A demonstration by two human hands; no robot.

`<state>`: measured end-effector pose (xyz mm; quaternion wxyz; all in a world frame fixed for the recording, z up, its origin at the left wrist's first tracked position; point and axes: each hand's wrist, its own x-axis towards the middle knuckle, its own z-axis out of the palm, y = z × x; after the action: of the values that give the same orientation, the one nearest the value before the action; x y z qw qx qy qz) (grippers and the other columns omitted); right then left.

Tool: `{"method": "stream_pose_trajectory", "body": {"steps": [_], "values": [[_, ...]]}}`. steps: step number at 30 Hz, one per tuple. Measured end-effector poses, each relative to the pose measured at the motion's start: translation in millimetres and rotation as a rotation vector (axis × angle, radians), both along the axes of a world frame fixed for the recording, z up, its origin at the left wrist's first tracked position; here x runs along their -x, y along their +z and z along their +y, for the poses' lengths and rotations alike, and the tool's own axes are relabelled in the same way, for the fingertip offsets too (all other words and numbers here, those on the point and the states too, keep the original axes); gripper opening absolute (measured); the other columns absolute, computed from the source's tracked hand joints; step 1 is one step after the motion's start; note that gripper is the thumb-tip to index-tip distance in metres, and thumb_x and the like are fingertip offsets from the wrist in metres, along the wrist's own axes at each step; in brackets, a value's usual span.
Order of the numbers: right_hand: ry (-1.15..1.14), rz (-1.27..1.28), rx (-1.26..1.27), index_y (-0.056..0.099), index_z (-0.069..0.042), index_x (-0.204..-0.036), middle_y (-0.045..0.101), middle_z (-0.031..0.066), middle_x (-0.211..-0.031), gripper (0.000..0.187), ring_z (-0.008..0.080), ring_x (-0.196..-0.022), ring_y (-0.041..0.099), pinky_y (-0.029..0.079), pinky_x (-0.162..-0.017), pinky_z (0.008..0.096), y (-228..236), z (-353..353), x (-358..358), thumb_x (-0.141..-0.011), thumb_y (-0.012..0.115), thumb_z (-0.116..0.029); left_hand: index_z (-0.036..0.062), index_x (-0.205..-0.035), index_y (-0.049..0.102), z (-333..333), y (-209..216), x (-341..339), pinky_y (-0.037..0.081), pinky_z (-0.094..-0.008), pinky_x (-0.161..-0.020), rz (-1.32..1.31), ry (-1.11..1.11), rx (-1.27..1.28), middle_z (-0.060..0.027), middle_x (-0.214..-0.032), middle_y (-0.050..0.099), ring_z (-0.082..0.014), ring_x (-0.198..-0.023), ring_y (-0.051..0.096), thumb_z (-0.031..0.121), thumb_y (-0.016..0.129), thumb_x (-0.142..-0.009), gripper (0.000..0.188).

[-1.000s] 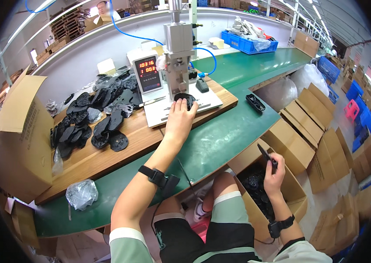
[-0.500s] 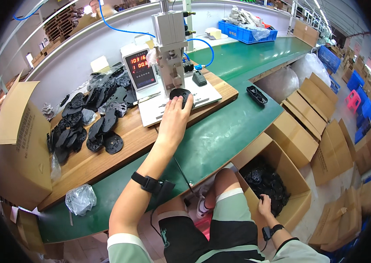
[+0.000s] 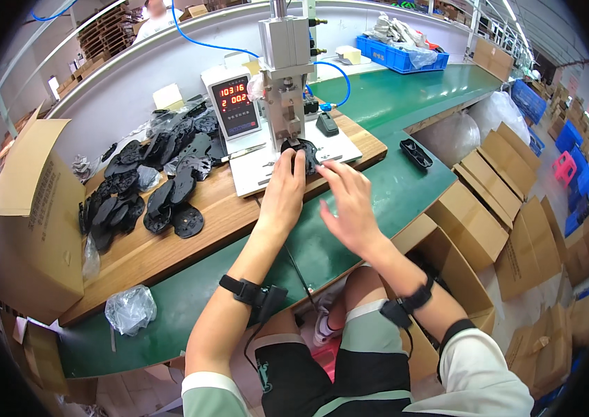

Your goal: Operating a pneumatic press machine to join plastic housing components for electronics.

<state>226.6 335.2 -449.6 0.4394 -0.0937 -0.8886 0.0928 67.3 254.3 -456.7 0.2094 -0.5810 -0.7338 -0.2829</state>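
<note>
A black molded plastic part (image 3: 308, 156) lies on the white base plate (image 3: 249, 182) of a small upright press (image 3: 286, 90), right under its metal head. My left hand (image 3: 285, 191) grips the near side of this part, with its fingertips on the edge. Just to the right, my right hand (image 3: 351, 205) has its thumb and fingers spread, and the forefinger reaches close to the part's right edge. Whether that fingertip touches the part I cannot tell. Beside the press, a control box (image 3: 234, 104) shows lit red digits.
Black plastic pieces (image 3: 183, 182) are heaped left of the press on the wooden board (image 3: 221, 226). A black case-like part (image 3: 416, 154) lies on the green tabletop (image 3: 371, 177). Open cartons (image 3: 447, 267) stand at the lower right, another carton (image 3: 37, 229) at the left. A person stands in the background.
My right hand has come up from the carton at the lower right to the press. My left hand stays at the black part, which now looks turned. The display's digits have changed.
</note>
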Motion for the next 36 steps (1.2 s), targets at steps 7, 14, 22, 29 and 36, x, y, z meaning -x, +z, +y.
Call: {"method": "stream_pose_trajectory", "body": {"steps": [7,14,22,29,36], "values": [[-0.096,0.06,-0.115,0.065,-0.003,-0.118,0.07,0.0112,-0.119,0.027,0.0298,-0.116,0.066,0.049,-0.099,0.0432,-10.3,15.9,79.4,-0.092,0.059,-0.003,-0.0053,-0.15,0.037,-15.3,1.8,1.3,0.047,-0.0471,-0.116,-0.103,-0.068,-0.114,-0.0295,-0.146,0.043,-0.0471,-0.137,0.05,-0.012,0.06,-0.084,0.07],[-0.051,-0.04,-0.097,0.066,-0.006,-0.11,0.069,0.0099,-0.114,0.038,0.0336,-0.11,0.065,0.049,-0.096,0.0464,-1.0,27.9,79.8,-0.074,0.07,0.007,-0.0035,-0.142,0.056,-103.2,-9.9,21.0,0.036,-0.0534,-0.119,0.097,0.531,0.286,-0.0271,-0.14,0.055,-0.0447,-0.144,0.045,0.024,0.065,-0.094,0.056],[-0.05,-0.019,-0.123,0.065,-0.006,-0.108,0.068,0.0092,-0.111,0.037,0.0345,-0.108,0.065,0.05,-0.093,0.0474,0.5,21.9,84.2,-0.074,0.068,0.009,-0.0012,-0.139,0.058,-140.3,-11.1,2.4,0.033,-0.0533,-0.122,-0.012,0.494,0.293,-0.0206,-0.126,0.062,-0.0411,-0.13,0.052,0.031,0.066,-0.098,0.052],[-0.018,-0.019,-0.11,0.065,-0.006,-0.107,0.068,0.0099,-0.11,0.036,0.0363,-0.106,0.064,0.05,-0.092,0.0475,5.4,19.0,83.4,-0.075,0.067,0.009,0.0062,-0.147,0.056,-152.0,-22.2,13.4,0.04,-0.0506,-0.115,0.079,0.255,0.197,-0.0146,-0.132,0.061,-0.0349,-0.125,0.056,0.006,0.071,-0.083,0.065],[0.018,-0.024,-0.102,0.065,-0.006,-0.107,0.068,0.011,-0.11,0.036,0.0373,-0.107,0.064,0.05,-0.093,0.0479,6.9,23.5,80.5,-0.074,0.067,0.009,0.0009,-0.14,0.059,-166.0,-7.9,31.0,0.048,-0.0476,-0.103,-0.058,0.242,0.238,-0.0187,-0.124,0.066,-0.0381,-0.118,0.059,-0.009,0.064,-0.076,0.065]]}}
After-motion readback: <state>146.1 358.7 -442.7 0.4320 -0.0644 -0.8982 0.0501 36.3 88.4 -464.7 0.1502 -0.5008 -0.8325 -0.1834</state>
